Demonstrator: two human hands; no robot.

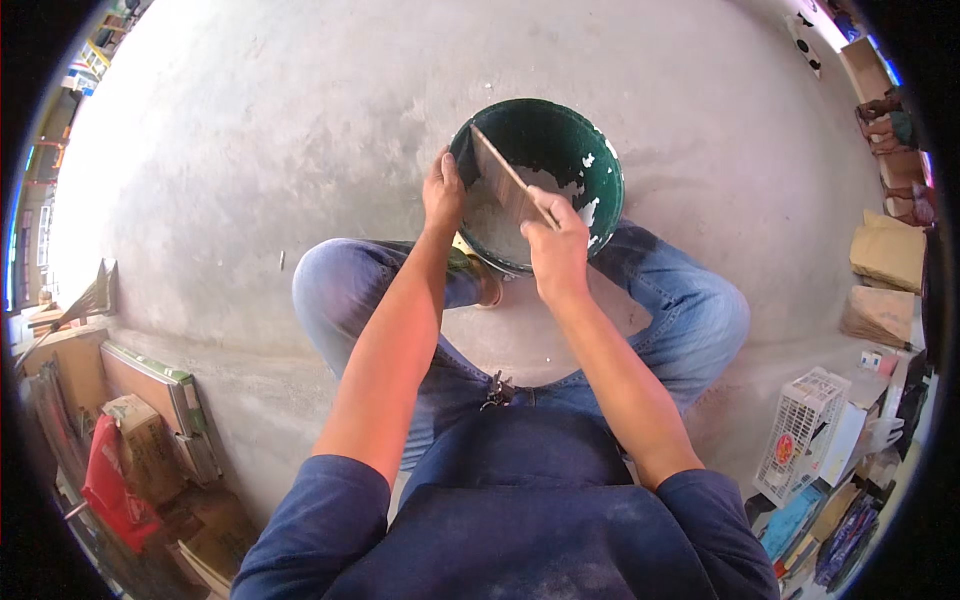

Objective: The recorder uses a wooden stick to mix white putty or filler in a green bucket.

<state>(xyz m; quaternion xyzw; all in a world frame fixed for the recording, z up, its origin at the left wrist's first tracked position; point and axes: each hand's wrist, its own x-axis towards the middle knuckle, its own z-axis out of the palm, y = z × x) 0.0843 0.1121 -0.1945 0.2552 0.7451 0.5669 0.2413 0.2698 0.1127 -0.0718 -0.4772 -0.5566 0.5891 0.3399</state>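
Note:
A dark green bucket [606,180] stands between my knees, its inner wall spotted with white flakes. Grey-white material [548,186] lies inside, partly hidden by what I hold. My left hand [443,190] grips the bucket's left rim, thumb up along the outside. With my right hand [558,240], closed around its near end, I hold a thin flat board [505,180] with a pale edge. It tilts across the bucket's mouth, its far end close to the left part of the rim. Whether its lower edge touches the material is hidden.
Bare concrete floor [330,130] surrounds the bucket. On the left are cardboard boxes [145,450], a red bag [112,485] and a broom [95,297]. To the right are a white plastic crate [800,430] and brown paper packages [888,250]. People sit at the far right edge.

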